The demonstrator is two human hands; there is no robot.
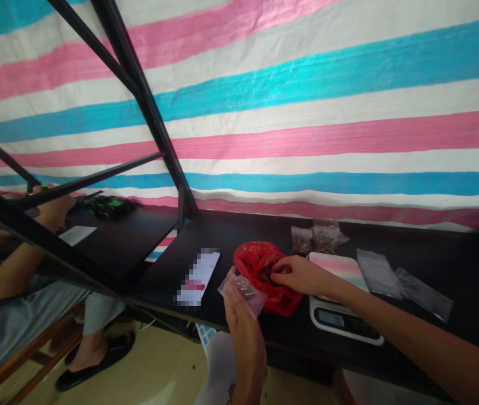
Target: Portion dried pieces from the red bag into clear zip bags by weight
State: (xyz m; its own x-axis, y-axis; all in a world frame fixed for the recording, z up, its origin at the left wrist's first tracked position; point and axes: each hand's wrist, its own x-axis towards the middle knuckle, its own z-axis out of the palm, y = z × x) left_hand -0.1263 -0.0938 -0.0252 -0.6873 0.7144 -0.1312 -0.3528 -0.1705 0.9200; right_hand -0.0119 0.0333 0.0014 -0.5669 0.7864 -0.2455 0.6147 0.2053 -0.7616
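My left hand (239, 315) is closed around a small clear plastic bag (248, 293), holding it up at the table's front edge, beside the red bag. Inside the open red plastic bag (281, 304) lie small brown, dried-looking pieces (266, 272). My right hand (294, 274) reaches over the bag's mouth with its fingers pinched together among these pieces; what is between the fingertips is too small to make out. Under my right forearm stands a white digital scale (336, 265) with a lit display at its front.
Filled clear bags (326, 237) of brown bits stand behind the scale. Flat clear bags (378, 271) lie on the black table (416, 247) to its right. Left of the red bag is a phone-like white rectangle (206, 273). A black metal frame (155, 124) separates another person's table (147, 225).
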